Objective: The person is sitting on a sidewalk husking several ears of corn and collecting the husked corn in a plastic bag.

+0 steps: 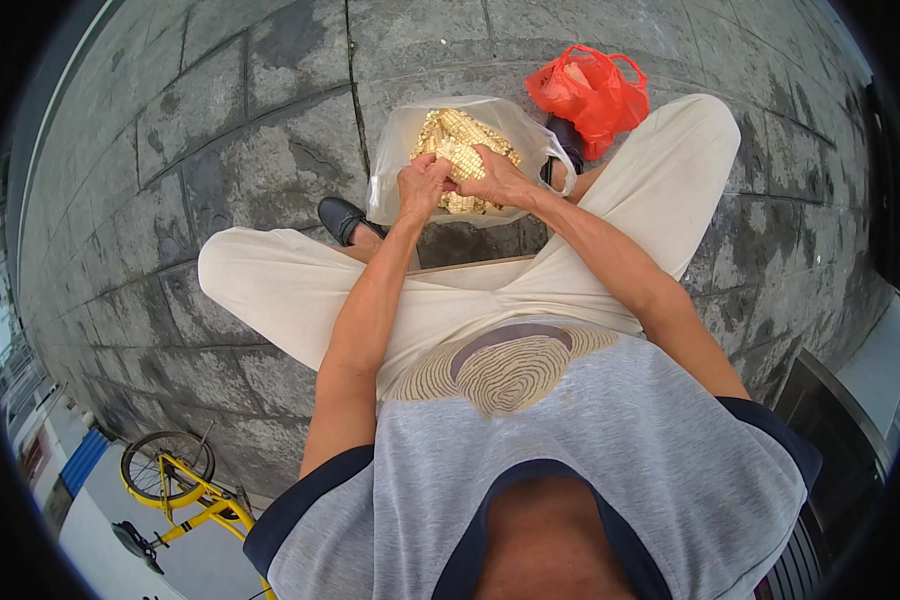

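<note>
Between my knees a translucent plastic bag stands wide-mouthed on the paving. Inside it is a heap of pale yellow corn cobs. Over the heap, my left hand grips the left side of one corn cob, its fingers bent around it. My right hand holds the same cob from the right, thumb along the top. Kernels show on the face of this cob turned up towards me. My fingers hide its lower end and some of the cobs beneath.
A red plastic bag with its handles up sits beyond my right shoe. My left shoe is beside the translucent bag. Grey stone paving surrounds me. Behind, at the left, is a yellow bicycle.
</note>
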A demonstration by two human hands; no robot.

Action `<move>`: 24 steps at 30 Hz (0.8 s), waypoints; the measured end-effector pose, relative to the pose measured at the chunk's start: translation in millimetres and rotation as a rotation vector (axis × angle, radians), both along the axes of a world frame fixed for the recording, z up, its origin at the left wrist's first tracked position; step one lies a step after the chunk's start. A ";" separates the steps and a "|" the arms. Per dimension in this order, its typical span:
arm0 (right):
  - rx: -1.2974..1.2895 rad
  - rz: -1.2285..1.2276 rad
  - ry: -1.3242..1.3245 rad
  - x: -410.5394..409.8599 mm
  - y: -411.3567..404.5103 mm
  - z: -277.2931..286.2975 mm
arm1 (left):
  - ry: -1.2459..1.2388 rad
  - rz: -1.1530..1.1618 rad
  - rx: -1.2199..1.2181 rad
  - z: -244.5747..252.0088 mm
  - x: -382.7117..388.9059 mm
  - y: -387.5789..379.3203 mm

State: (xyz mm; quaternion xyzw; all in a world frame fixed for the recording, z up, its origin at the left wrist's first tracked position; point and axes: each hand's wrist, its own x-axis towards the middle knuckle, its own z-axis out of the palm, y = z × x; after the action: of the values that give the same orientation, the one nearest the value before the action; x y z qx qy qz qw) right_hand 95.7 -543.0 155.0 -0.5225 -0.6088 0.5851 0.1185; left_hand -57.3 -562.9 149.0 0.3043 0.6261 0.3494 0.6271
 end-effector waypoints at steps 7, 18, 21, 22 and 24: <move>-0.015 0.045 0.052 2.5 1.6 5.9 | -0.026 0.010 -0.025 4.4 2.5 -1.3; -0.175 -0.004 0.089 4.3 4.8 6.7 | -0.175 -0.004 -0.073 5.9 -4.5 2.3; -0.161 -0.037 0.083 5.8 3.6 -11.7 | -0.248 0.075 -0.178 4.0 -4.7 1.1; -0.137 -0.058 0.072 5.8 2.2 -16.1 | -0.242 0.135 -0.199 5.1 -5.1 1.4; -0.132 -0.068 0.073 5.6 0.5 -19.2 | -0.235 0.196 -0.221 8.0 -5.5 1.6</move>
State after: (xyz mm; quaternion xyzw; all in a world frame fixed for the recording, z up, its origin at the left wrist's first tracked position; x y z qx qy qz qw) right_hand 101.3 -542.5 135.7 -0.5278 -0.5458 0.6385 0.1258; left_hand -62.8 -561.4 157.1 0.1281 0.6100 0.3711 0.6883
